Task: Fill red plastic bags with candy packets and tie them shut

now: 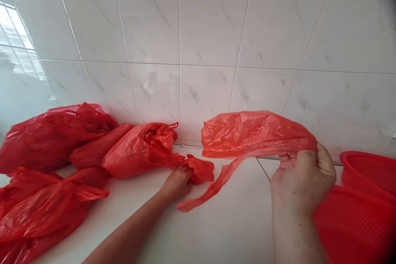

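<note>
My right hand (305,179) is closed on one end of a thin red plastic bag (256,134), which stretches out to the left in front of the tiled wall. A loose strip of that bag dangles toward the counter. Lower and to the left, my left hand (179,181) has its fingers curled round a crumpled piece of red plastic bag (202,170) at the counter. This crumpled part lies against a filled red plastic bag (133,152), and I cannot tell whether the two are joined.
More full red bags lie to the left: a large one (46,140) by the wall and a knotted one (52,206) nearer. At the right stand red perforated plastic baskets (355,218). White tiles (207,16) rise behind the pale counter (235,222).
</note>
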`<state>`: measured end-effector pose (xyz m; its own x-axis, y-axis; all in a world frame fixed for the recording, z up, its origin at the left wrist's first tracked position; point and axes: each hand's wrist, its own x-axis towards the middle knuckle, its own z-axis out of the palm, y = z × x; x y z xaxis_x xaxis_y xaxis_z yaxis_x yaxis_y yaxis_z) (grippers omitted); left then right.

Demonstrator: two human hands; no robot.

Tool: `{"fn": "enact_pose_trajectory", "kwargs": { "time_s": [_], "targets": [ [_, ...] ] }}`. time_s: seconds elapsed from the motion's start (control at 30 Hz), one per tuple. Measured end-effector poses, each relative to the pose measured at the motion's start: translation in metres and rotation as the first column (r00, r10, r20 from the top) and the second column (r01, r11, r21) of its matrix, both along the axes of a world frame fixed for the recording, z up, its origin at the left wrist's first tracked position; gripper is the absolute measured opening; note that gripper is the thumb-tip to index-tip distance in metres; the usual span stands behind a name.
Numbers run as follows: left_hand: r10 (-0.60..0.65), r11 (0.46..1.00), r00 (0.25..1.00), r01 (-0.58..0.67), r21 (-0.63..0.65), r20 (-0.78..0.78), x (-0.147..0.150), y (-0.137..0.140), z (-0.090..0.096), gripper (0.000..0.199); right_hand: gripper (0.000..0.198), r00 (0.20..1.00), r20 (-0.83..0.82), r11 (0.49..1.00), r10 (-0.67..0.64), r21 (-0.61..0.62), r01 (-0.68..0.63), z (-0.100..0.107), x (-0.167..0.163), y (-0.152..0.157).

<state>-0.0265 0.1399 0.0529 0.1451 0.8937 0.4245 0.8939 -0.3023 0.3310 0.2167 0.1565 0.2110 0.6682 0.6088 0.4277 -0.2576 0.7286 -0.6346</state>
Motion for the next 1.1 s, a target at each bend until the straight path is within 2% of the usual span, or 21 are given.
{"fn": "enact_pose_trajectory", "kwargs": {
  "time_s": [0.1, 0.17, 0.23, 0.3, 0.33, 0.4, 0.47, 0.53, 0.6, 0.7, 0.73, 0.8, 0.9, 0.97, 1.03, 1.1],
  "targets": [
    [0.102, 0.995, 0.995, -0.102, 0.023, 0.008, -0.011, 0.003, 0.000, 0.034, 0.007, 0.966, 0.166, 0.975, -0.200, -0.063, 0.213, 0.002, 0.003, -0.012],
    [0.124, 0.990, 0.992, -0.126, 0.064, 0.026, -0.004, -0.003, 0.005, 0.040, 0.010, 0.874, 0.391, 0.933, -0.290, -0.086, 0.348, 0.001, 0.006, -0.020],
    [0.141, 0.981, 0.989, -0.147, 0.124, 0.055, 0.011, -0.015, 0.013, 0.037, 0.011, 0.766, 0.587, 0.911, -0.262, -0.112, 0.398, 0.001, 0.008, -0.026],
    [0.100, 0.970, 0.983, -0.130, 0.203, 0.152, 0.031, -0.034, 0.024, 0.030, 0.009, 0.707, 0.685, 0.902, -0.175, -0.177, 0.394, 0.000, 0.007, -0.032],
    [0.026, 0.963, 0.967, -0.093, 0.253, 0.254, 0.042, -0.043, 0.030, 0.032, 0.008, 0.691, 0.710, 0.899, -0.135, -0.206, 0.387, 0.001, 0.006, -0.034],
    [-0.141, 0.953, 0.866, -0.013, 0.304, 0.480, 0.065, -0.062, 0.039, 0.042, 0.005, 0.664, 0.743, 0.897, -0.084, -0.233, 0.375, 0.002, 0.002, -0.038],
    [-0.224, 0.960, 0.739, 0.054, 0.275, 0.636, 0.087, -0.077, 0.047, 0.058, 0.005, 0.635, 0.771, 0.903, -0.056, -0.231, 0.361, 0.003, -0.003, -0.042],
    [-0.226, 0.974, 0.653, 0.131, 0.186, 0.723, 0.105, -0.085, 0.051, 0.076, 0.006, 0.617, 0.787, 0.909, -0.013, -0.247, 0.336, 0.004, -0.008, -0.047],
    [-0.176, 0.981, 0.617, 0.178, 0.082, 0.767, 0.118, -0.088, 0.051, 0.098, 0.007, 0.626, 0.778, 0.917, 0.052, -0.285, 0.279, 0.005, -0.012, -0.053],
    [-0.062, 0.991, 0.663, 0.128, -0.031, 0.746, 0.127, -0.083, 0.047, 0.121, 0.010, 0.700, 0.684, 0.906, 0.205, -0.404, 0.129, 0.009, -0.016, -0.063],
    [-0.030, 0.995, 0.691, 0.088, -0.044, 0.722, 0.126, -0.080, 0.045, 0.119, 0.010, 0.726, 0.629, 0.889, 0.279, -0.455, 0.053, 0.011, -0.016, -0.065],
    [0.004, 1.000, 0.737, 0.014, -0.021, 0.676, 0.120, -0.074, 0.043, 0.099, 0.012, 0.751, 0.494, 0.830, 0.438, -0.543, -0.128, 0.014, -0.012, -0.068],
    [0.009, 0.998, 0.780, -0.050, 0.048, 0.625, 0.099, -0.067, 0.049, 0.055, 0.018, 0.734, 0.303, 0.730, 0.608, -0.577, -0.366, 0.017, 0.001, -0.064],
    [0.046, 0.997, 0.783, -0.074, 0.020, 0.621, 0.081, -0.066, 0.059, 0.021, 0.022, 0.712, 0.220, 0.681, 0.666, -0.567, -0.462, 0.016, 0.012, -0.054],
    [0.108, 0.994, 0.719, -0.064, -0.089, 0.687, 0.063, -0.070, 0.070, 0.009, 0.026, 0.694, 0.172, 0.649, 0.699, -0.561, -0.514, 0.013, 0.020, -0.041],
    [0.150, 0.973, 0.547, 0.065, -0.220, 0.824, 0.048, -0.077, 0.081, 0.010, 0.031, 0.687, 0.163, 0.639, 0.708, -0.562, -0.525, 0.009, 0.024, -0.028]
  ]
}}
